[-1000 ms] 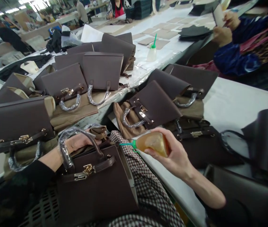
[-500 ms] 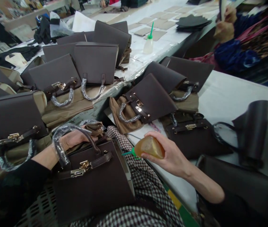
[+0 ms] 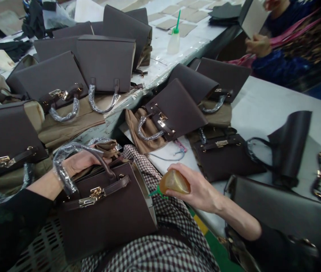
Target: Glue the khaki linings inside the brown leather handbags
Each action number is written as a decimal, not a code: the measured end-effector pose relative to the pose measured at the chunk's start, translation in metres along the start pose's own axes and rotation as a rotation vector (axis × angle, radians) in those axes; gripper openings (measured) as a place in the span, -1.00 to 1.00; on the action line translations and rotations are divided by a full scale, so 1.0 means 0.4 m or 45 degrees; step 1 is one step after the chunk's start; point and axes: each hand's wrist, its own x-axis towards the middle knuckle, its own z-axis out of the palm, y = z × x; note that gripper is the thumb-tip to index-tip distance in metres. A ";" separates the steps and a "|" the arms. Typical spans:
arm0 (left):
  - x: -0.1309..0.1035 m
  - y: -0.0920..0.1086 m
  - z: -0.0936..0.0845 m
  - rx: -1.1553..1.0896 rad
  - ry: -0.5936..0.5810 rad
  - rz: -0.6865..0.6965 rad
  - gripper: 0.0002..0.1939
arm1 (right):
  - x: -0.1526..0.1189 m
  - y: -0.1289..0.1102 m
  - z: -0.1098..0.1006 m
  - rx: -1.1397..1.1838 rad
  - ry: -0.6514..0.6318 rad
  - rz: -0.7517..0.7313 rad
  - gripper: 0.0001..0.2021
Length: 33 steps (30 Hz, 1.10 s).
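A dark brown handbag (image 3: 106, 217) with gold hardware rests on my lap, its upright handle (image 3: 65, 166) wrapped in clear plastic. My left hand (image 3: 82, 162) reaches through that handle and is closed on the bag's top and bunched brown lining (image 3: 107, 147); its fingertips are partly hidden. In my right hand (image 3: 193, 185) is a squeeze bottle of amber liquid (image 3: 174, 182), tilted with its green nozzle (image 3: 156, 192) pointing left. The nozzle tip is at the bag's open right side edge (image 3: 146, 189); whether it touches, I cannot tell.
Several similar handbags (image 3: 106, 62) crowd the left table, and more (image 3: 177, 109) lie on the right one. A second bottle with a green nozzle (image 3: 174, 41) stands at the back. At upper right, a co-worker's hand (image 3: 258, 45) holds a panel (image 3: 252, 19).
The bottle has tipped further down, and its nozzle has come closer to the bag's side edge. My left hand keeps its hold. The co-worker's hands have moved, and a panel now shows between them.
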 end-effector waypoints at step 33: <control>-0.087 0.000 0.018 0.280 -0.029 0.218 -0.63 | -0.016 -0.030 0.008 0.022 -0.057 0.112 -0.60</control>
